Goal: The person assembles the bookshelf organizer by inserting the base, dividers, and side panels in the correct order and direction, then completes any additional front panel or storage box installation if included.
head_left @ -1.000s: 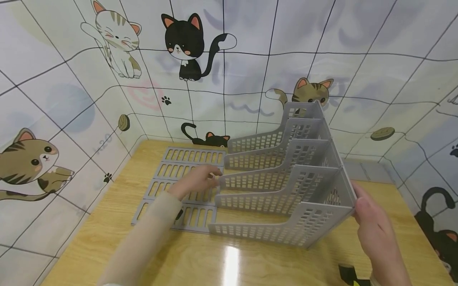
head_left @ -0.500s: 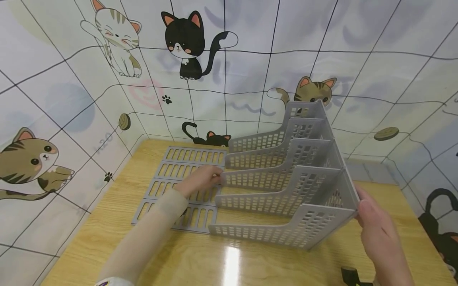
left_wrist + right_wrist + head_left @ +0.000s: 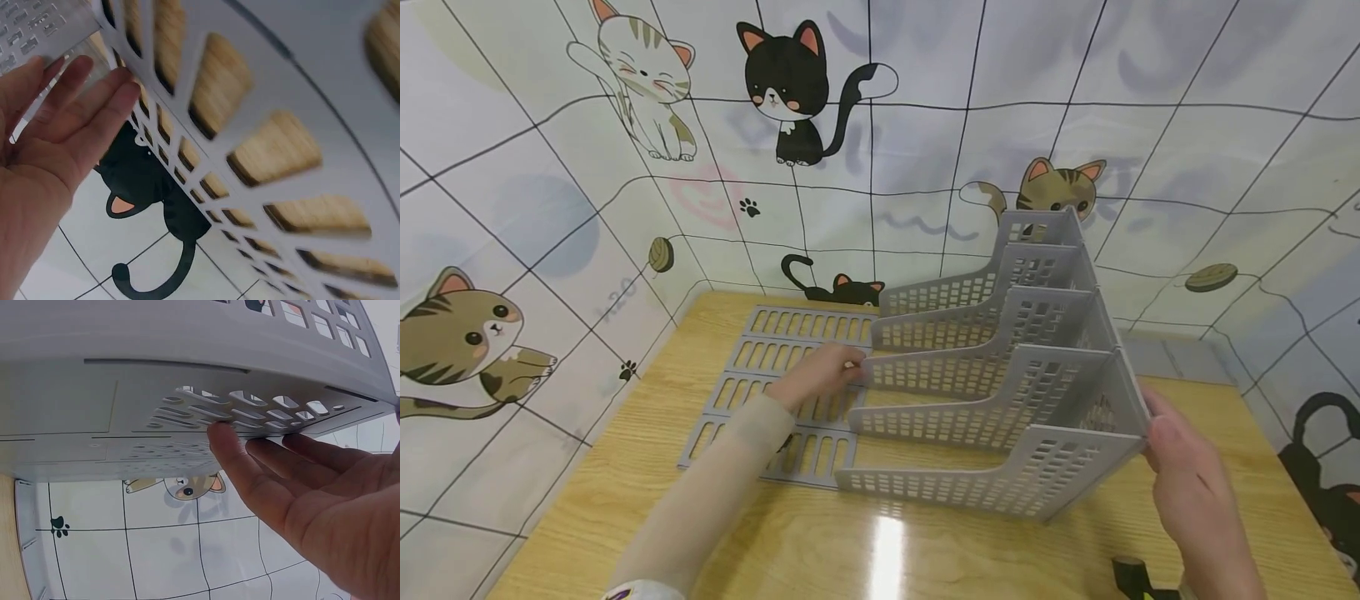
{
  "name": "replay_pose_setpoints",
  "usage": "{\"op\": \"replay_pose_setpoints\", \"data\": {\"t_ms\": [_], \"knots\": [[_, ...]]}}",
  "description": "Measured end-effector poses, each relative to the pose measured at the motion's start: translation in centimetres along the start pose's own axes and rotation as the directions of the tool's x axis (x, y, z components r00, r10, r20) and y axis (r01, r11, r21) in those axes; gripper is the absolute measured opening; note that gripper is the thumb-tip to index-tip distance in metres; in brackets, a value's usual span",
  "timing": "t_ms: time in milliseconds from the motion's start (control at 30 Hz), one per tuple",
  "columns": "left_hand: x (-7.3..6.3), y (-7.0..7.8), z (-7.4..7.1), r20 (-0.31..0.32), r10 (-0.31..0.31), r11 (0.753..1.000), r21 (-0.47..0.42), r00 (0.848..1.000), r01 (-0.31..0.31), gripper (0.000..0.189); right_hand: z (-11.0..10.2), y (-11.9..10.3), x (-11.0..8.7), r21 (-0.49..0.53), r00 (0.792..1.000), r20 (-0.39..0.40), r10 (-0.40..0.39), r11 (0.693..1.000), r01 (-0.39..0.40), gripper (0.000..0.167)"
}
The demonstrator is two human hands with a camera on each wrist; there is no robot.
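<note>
A black object with a yellow detail (image 3: pixel 1129 573) is showing beside the right wrist; its kind is unclear. The right hand (image 3: pixel 1195 483) is bracing the near edge of the back panel (image 3: pixel 1097 400). Its fingers (image 3: pixel 231 450) are lying nearly straight, slightly spread, and pressing on the outer face. This support is remaining essentially unchanged from one second earlier.

The gray rack (image 3: pixel 1018 333) is standing right of center on the counter (image 3: pixel 775 542). Its five perforated dividers are forming four bays; the wood grain is showing through the bays, and no separate item is appearing inside them.

The left hand (image 3: pixel 820 372) is meeting the front tip of the middle divider (image 3: pixel 932 375). Its thumb and forefinger, standing apart one second earlier, are now pinching that tip; the other fingers (image 3: pixel 75 75) are extending close together. In judgement, the work is passing from reaching to holding, with the rack being controlled from both ends.

The slotted panel (image 3: pixel 820 429) is lying left of the dividers, its edge running beside their tips; any joint cannot be confirmed. A cat-print backdrop (image 3: pixel 917 150) is hanging behind.
</note>
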State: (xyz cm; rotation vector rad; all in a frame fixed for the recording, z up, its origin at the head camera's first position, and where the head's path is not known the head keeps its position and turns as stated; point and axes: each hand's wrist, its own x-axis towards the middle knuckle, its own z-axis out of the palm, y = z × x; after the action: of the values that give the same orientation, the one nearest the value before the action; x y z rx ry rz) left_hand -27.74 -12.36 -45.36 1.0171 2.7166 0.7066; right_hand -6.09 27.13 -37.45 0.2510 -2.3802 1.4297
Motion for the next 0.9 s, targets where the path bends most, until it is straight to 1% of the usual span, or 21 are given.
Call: {"op": "replay_pose_setpoints", "data": {"t_ms": [100, 200, 300, 367, 433, 500, 567, 600, 700, 767, 833, 900], "knots": [[-0.2, -0.2, 0.1, -0.003, -0.003, 1.0, -0.003, 1.0, 0.003, 0.042, 0.2, -0.2, 0.1, -0.024, 1.0, -0.003, 0.002, 1.0, -0.002, 0.049], [-0.3, -0.3, 0.1, -0.002, 0.013, 1.0, 0.002, 1.0, -0.013, 0.045, 0.5, -0.3, 0.0, -0.041, 1.0, -0.011, 0.006, 0.999, -0.007, 0.048], [-0.4, -0.3, 0.1, -0.008, 0.005, 1.0, 0.002, 1.0, -0.005, 0.041, 0.8, -0.5, 0.0, -0.017, 1.0, -0.026, 0.007, 1.0, -0.008, 0.048], [-0.6, -0.2, 0.1, -0.017, -0.026, 1.0, -0.017, 1.0, 0.026, 0.033, 0.9, -0.6, 0.0, -0.002, 0.999, -0.032, -0.005, 1.0, 0.005, 0.048], [-1.0, -0.2, 0.0, -0.019, -0.075, 0.997, -0.039, 0.997, 0.074, 0.022, 1.0, -0.7, 0.0, -0.003, 0.999, -0.037, -0.025, 1.0, 0.025, 0.048], [-1.8, -0.2, -0.2, -0.01, -0.105, 0.992, -0.072, 0.994, 0.104, 0.012, 1.0, -0.7, 0.0, -0.012, 0.999, -0.041, -0.033, 0.999, 0.032, 0.049], [-3.1, 0.1, -0.4, 0.022, -0.125, 0.987, -0.102, 0.992, 0.126, 0.007, 1.1, -0.8, 0.0, -0.024, 0.998, -0.045, -0.038, 0.999, 0.037, 0.05], [-3.7, 0.2, -0.5, 0.036, -0.114, 0.988, -0.101, 0.993, 0.117, 0.007, 1.2, -0.8, 0.0, -0.034, 0.999, -0.046, -0.028, 0.999, 0.026, 0.05], [-5.7, 0.7, -0.5, 0.086, -0.044, 0.99, -0.13, 0.995, 0.055, 0.013, 1.2, -0.9, -0.1, -0.047, 0.999, -0.05, -0.004, 0.999, 0.001, 0.05], [-6.7, 0.9, -0.2, 0.101, 0.009, 0.99, -0.14, 0.995, 0.006, 0.016, 1.2, -0.9, -0.1, -0.048, 0.999, -0.05, 0.01, 0.999, -0.013, 0.05], [-7.2, 1.0, 0.2, 0.095, 0.053, 0.988, -0.15, 0.994, -0.039, 0.012, 1.2, -1.0, 0.0, -0.049, 0.999, -0.048, 0.02, 0.999, -0.022, 0.05], [-7.4, 1.1, 0.7, 0.066, 0.067, 0.989, -0.135, 0.996, -0.058, 0.003, 1.2, -1.0, -0.1, -0.056, 0.998, -0.046, 0.043, 0.997, -0.046, 0.049]]}}
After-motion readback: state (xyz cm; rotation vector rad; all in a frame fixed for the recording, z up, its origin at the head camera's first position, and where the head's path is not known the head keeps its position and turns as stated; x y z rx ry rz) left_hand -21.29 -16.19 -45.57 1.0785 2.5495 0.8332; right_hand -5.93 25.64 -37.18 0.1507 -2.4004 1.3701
